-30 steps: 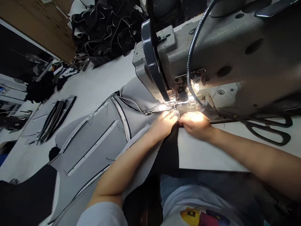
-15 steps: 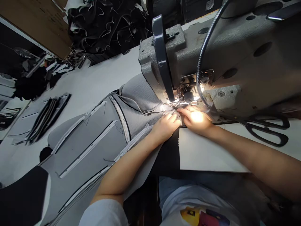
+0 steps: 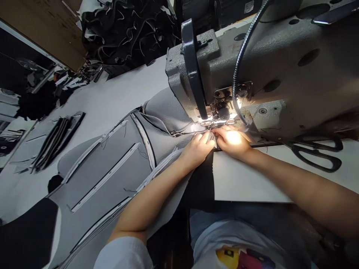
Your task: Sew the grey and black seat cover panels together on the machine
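Observation:
A large grey sewn cover (image 3: pixel 112 168) with white strips and dark piping lies across the table, its right end under the head of the sewing machine (image 3: pixel 193 74). My left hand (image 3: pixel 198 149) is closed on the edge of this cover, just in front of the presser foot (image 3: pixel 209 127). Right beside it, my right hand (image 3: pixel 232 141) pinches the same edge, fingertips close to the needle area. The machine's lamp shines brightly on the back of my right hand. Both sets of fingertips partly hide the fabric between them.
Black-handled scissors (image 3: pixel 319 151) lie right of my right hand. A metal flexible conduit (image 3: pixel 238 63) hangs before the machine. Folded dark pieces (image 3: pixel 53 144) rest at the left, and a heap of black fabric (image 3: pixel 129 33) stands at the back.
Hardly anything differs. Both hands stay at the presser foot on the cover's edge, and the view has shifted very slightly.

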